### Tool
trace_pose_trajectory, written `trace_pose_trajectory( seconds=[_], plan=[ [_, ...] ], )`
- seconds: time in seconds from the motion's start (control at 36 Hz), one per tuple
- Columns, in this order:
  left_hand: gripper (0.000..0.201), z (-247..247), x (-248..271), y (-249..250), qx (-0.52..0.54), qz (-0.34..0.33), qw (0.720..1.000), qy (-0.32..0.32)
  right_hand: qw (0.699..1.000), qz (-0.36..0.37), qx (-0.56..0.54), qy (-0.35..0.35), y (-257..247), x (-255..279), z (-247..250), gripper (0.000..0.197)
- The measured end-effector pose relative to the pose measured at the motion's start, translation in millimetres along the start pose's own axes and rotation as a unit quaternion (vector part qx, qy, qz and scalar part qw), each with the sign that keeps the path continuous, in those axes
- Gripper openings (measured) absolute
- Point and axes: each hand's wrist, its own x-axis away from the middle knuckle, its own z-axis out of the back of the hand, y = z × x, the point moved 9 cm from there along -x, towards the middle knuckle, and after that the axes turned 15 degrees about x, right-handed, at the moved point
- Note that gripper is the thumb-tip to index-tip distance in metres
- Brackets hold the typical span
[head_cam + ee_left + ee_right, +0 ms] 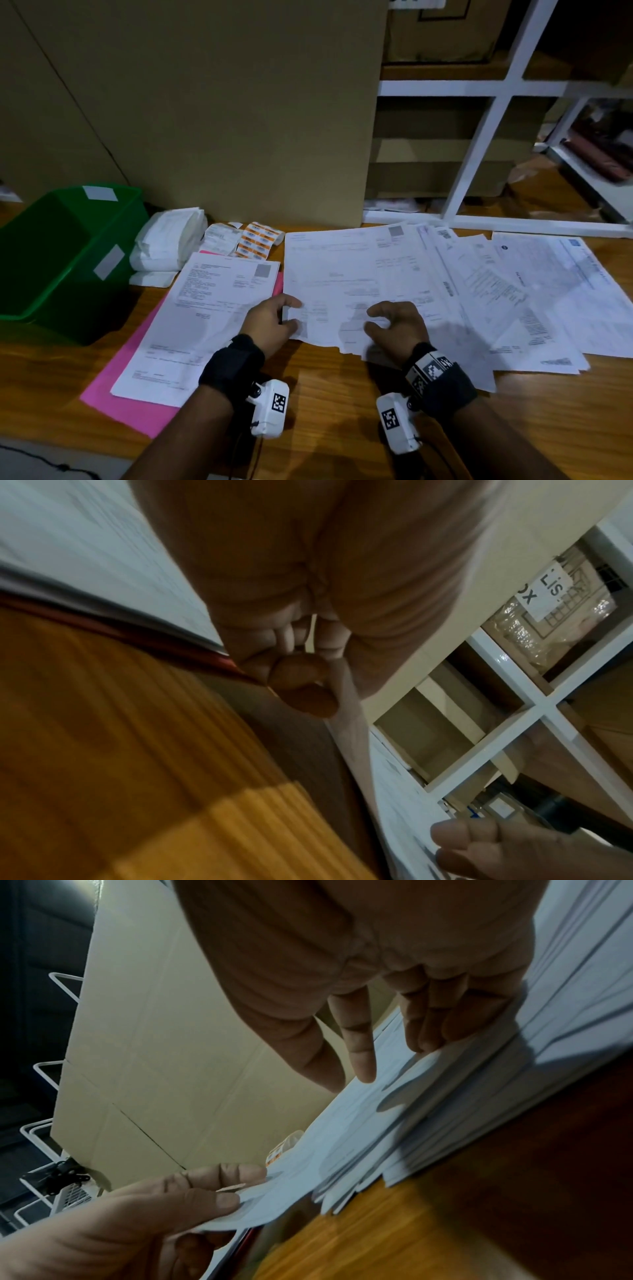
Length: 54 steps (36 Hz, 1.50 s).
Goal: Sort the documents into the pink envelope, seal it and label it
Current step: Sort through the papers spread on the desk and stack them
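The pink envelope [113, 394] lies flat on the left of the table, with a printed white document [205, 308] on top covering most of it. To its right, several printed documents [496, 291] are fanned out. My left hand [291, 313] pinches the left edge of the top sheet [342, 274] between thumb and fingers; the right wrist view shows this left hand [205, 1194] on the sheet [308, 1164]. My right hand [376, 318] hovers over the same sheet, its fingertips [419, 1045] touching the paper and gripping nothing.
A green plastic bin [51, 257] stands at the far left. White packets [168, 240] and orange label sheets [257, 240] lie behind the envelope. A tall cardboard box [239, 102] and a white shelf frame [479, 144] close off the back. Bare wooden table [325, 394] shows near me.
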Motion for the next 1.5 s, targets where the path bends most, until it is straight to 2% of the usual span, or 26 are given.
trace_pose_trajectory(
  seconds=[0.17, 0.36, 0.47, 0.56, 0.61, 0.69, 0.81, 0.86, 0.92, 0.97, 1.03, 1.06, 1.08, 1.14, 1.19, 1.31, 1.42, 1.5],
  plan=[
    [0.034, 0, -3, 0, 0.091, 0.012, 0.996, -0.015, 1.000, 0.017, 0.006, 0.005, -5, 2, 2, 0.018],
    [0.039, 1, 3, 2, 0.170, 0.012, 0.985, -0.025, 0.999, 0.025, -0.040, 0.009, -4, 2, 6, 0.017],
    [0.039, 4, 6, 11, 0.184, 0.004, 0.982, -0.044, 0.993, 0.085, -0.058, 0.053, -15, 5, 22, 0.023],
    [0.036, 6, 9, 25, 0.177, -0.003, 0.982, -0.069, 0.985, 0.146, -0.013, 0.092, -32, 15, 38, 0.027],
    [0.040, 10, 10, 39, 0.133, -0.026, 0.987, -0.083, 0.971, 0.195, 0.030, 0.135, -49, 23, 51, 0.026],
    [0.043, 17, 8, 68, -0.006, -0.092, 0.989, -0.118, 0.934, 0.306, 0.077, 0.168, -87, 42, 68, 0.021],
    [0.047, 16, 2, 103, -0.166, -0.163, 0.961, -0.152, 0.872, 0.426, 0.202, 0.136, -133, 64, 70, 0.016],
    [0.048, 13, 1, 116, -0.225, -0.195, 0.941, -0.163, 0.845, 0.453, 0.270, 0.094, -148, 67, 65, 0.014],
    [0.049, 13, -1, 129, -0.246, -0.227, 0.929, -0.157, 0.830, 0.440, 0.340, 0.040, -152, 58, 58, 0.014],
    [0.045, 18, -2, 145, -0.234, -0.278, 0.924, -0.117, 0.836, 0.411, 0.364, -0.004, -148, 41, 54, 0.020],
    [0.044, 30, -6, 153, -0.228, -0.323, 0.918, -0.031, 0.869, 0.394, 0.300, -0.005, -145, 28, 61, 0.024],
    [0.043, 38, -11, 150, -0.233, -0.315, 0.920, 0.019, 0.891, 0.377, 0.253, 0.004, -140, 22, 67, 0.023],
    [0.041, 45, -15, 142, -0.232, -0.288, 0.927, 0.059, 0.913, 0.355, 0.203, 0.015, -133, 14, 74, 0.022],
    [0.035, 53, -18, 122, -0.183, -0.220, 0.954, 0.089, 0.952, 0.293, 0.089, 0.031, -108, -1, 84, 0.022],
    [0.029, 53, -18, 100, -0.093, -0.193, 0.974, 0.077, 0.972, 0.228, -0.021, 0.042, -82, -13, 89, 0.025],
    [0.021, 37, -15, 57, 0.078, -0.124, 0.989, 0.025, 0.974, 0.143, -0.171, 0.045, -42, -16, 78, 0.025],
    [0.014, 11, -4, 35, 0.235, -0.063, 0.969, -0.038, 0.976, 0.110, -0.186, 0.035, -24, -12, 52, 0.032],
    [0.019, 2, -1, 21, 0.232, -0.044, 0.969, -0.069, 0.984, 0.110, -0.143, 0.007, -23, -10, 31, 0.032]
  ],
)
